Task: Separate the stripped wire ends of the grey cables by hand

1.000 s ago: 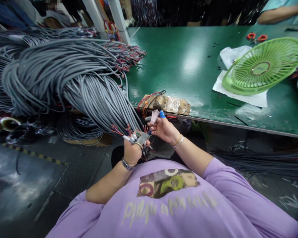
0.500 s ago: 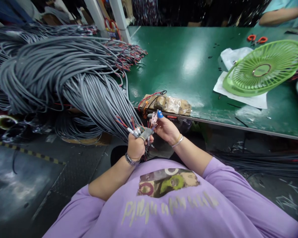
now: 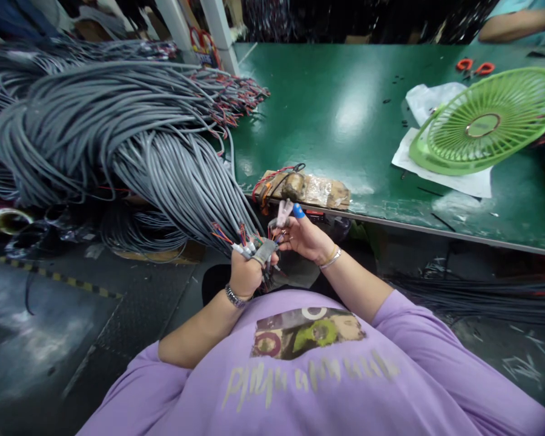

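My left hand [image 3: 246, 274] is closed around the ends of several grey cables [image 3: 243, 249], whose stripped tips fan out in thin coloured wires [image 3: 221, 233]. A grey wrap [image 3: 266, 249] covers its thumb. Just to the right, my right hand [image 3: 311, 242] is beside the wire ends, its fingers curled and its thumb raised. A blue cover [image 3: 298, 211] sits on that thumb. Against these fingers is a small pale pink forked thing [image 3: 284, 213], apparently held; its exact kind is unclear. Parts of the wires between both hands are hidden.
A large heap of grey cables [image 3: 72, 115] covers the left side. On the green table [image 3: 318, 115] are a taped wooden block [image 3: 318, 191] with wires, a green fan [image 3: 484, 124] and orange-handled pliers [image 3: 475, 68]. A co-worker's arm [image 3: 518, 25] shows at far right.
My right hand has shifted slightly right, away from the wire ends, with its thumb lifted further from the fingers. My left hand keeps its grip, nearly in place.
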`<action>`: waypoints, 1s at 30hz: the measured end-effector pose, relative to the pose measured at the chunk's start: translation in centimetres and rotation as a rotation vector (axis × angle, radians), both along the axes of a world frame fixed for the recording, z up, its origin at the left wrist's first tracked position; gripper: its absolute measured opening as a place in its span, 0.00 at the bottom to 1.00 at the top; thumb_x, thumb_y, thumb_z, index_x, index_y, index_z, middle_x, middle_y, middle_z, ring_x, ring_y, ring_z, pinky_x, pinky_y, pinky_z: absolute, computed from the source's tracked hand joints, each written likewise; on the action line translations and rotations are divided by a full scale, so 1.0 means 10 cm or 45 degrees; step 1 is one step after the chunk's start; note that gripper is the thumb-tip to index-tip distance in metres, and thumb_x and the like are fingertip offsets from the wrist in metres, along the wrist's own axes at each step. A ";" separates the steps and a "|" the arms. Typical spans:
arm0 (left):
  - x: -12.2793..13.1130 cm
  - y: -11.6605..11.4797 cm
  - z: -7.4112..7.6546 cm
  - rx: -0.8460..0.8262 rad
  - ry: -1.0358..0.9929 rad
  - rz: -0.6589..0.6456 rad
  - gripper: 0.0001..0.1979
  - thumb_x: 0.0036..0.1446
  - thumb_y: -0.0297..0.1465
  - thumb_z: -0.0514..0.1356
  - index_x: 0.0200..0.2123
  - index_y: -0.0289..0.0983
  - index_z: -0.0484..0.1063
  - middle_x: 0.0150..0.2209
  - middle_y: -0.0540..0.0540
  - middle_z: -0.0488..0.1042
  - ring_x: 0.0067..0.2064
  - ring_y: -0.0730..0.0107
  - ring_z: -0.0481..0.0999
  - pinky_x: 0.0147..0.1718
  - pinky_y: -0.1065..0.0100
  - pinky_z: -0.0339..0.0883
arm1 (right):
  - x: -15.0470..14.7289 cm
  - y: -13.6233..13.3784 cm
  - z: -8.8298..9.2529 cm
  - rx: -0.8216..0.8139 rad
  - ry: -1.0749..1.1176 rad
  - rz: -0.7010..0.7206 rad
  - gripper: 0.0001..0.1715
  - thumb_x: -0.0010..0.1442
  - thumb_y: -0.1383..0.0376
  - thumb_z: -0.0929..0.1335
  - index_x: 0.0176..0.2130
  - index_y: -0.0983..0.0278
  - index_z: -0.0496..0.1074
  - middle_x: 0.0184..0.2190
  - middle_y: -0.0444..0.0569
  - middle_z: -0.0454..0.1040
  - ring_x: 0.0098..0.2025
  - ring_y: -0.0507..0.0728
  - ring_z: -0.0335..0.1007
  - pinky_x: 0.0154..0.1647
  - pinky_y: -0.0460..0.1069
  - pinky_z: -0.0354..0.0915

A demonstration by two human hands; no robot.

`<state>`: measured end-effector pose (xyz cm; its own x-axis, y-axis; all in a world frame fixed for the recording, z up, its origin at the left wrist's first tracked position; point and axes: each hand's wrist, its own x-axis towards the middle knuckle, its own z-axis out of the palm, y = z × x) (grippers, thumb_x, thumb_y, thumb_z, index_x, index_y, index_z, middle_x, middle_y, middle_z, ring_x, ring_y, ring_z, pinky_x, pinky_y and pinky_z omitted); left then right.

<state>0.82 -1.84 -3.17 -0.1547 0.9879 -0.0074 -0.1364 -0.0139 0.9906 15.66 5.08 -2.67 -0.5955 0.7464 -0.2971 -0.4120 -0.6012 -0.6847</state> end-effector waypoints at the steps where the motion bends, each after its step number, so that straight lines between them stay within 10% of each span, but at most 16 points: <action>1: -0.03 -0.02 -0.03 0.008 0.027 -0.011 0.13 0.52 0.38 0.66 0.25 0.35 0.73 0.19 0.50 0.74 0.18 0.77 0.70 0.17 0.76 0.61 | 0.03 -0.01 0.01 0.040 -0.040 0.066 0.35 0.51 0.37 0.68 0.33 0.66 0.74 0.28 0.48 0.74 0.27 0.51 0.68 0.27 0.46 0.68; 7: -0.13 -0.05 -0.05 0.048 0.298 -0.125 0.11 0.52 0.37 0.66 0.26 0.35 0.75 0.21 0.49 0.76 0.22 0.74 0.73 0.23 0.73 0.67 | 0.07 -0.09 0.02 0.338 -0.238 0.067 0.24 0.39 0.54 0.80 0.28 0.67 0.72 0.21 0.41 0.69 0.24 0.47 0.63 0.28 0.43 0.64; 14: -0.17 0.03 0.06 -0.101 0.469 -0.509 0.11 0.45 0.34 0.69 0.20 0.34 0.75 0.20 0.46 0.76 0.22 0.71 0.74 0.24 0.72 0.68 | 0.06 -0.24 0.01 0.688 -0.360 -0.069 0.20 0.47 0.54 0.76 0.29 0.67 0.73 0.26 0.44 0.74 0.29 0.50 0.67 0.33 0.47 0.65; 22: -0.14 0.01 -0.07 -0.090 0.207 -0.237 0.11 0.49 0.38 0.67 0.26 0.35 0.77 0.22 0.46 0.77 0.21 0.73 0.74 0.18 0.75 0.63 | 0.13 -0.35 -0.10 0.466 -0.318 -0.133 0.24 0.43 0.53 0.78 0.34 0.65 0.73 0.28 0.44 0.73 0.28 0.50 0.67 0.29 0.45 0.64; 30: -0.23 0.03 0.00 -0.194 0.221 -0.440 0.10 0.42 0.34 0.71 0.26 0.34 0.78 0.22 0.45 0.77 0.20 0.72 0.73 0.18 0.73 0.65 | -0.07 -0.37 -0.04 0.462 -0.352 -0.208 0.22 0.41 0.53 0.78 0.27 0.65 0.70 0.21 0.42 0.71 0.22 0.49 0.62 0.24 0.45 0.59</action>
<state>-1.43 -1.54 -3.21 0.1740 0.9715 -0.1608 0.0623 0.1521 0.9864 14.95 1.35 -3.05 -0.3973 0.9083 -0.1306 -0.2545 -0.2458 -0.9353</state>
